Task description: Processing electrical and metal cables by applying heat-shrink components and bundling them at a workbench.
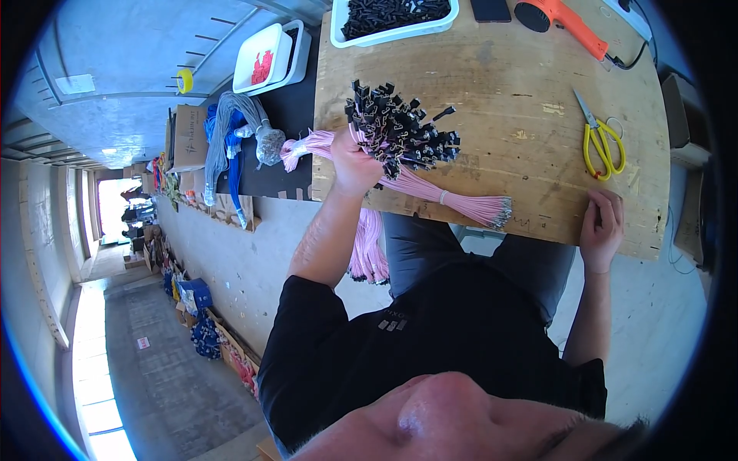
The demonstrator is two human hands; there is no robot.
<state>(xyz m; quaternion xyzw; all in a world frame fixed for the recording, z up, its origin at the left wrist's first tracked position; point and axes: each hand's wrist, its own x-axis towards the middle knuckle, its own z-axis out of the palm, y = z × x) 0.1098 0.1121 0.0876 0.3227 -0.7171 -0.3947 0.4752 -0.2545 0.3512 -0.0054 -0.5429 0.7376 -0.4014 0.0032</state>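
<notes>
My left hand [357, 163] is closed around a bundle of pink wires [311, 144], lifted over the table's near edge. Black plastic connectors [403, 127] crowd together at the bundle's upper end, fanned out above my fist. Another pink wire bundle [461, 203], tied near its middle, lies on the wood to the right with bare wire tips. More pink wires [369, 250] hang below the table edge beside my leg. My right hand [602, 223] rests at the front edge with its fingers curled in and nothing visible in them. Yellow-handled scissors [603, 146] lie just beyond it.
On the wooden table [523, 92] a white tray [396, 34] of black parts stands at the back, near an orange heat gun [565, 27] with a cord. To the left, a dark surface carries white tubs [265, 58] with red pieces, grey cable bundles [238, 127] and a cardboard box [188, 138].
</notes>
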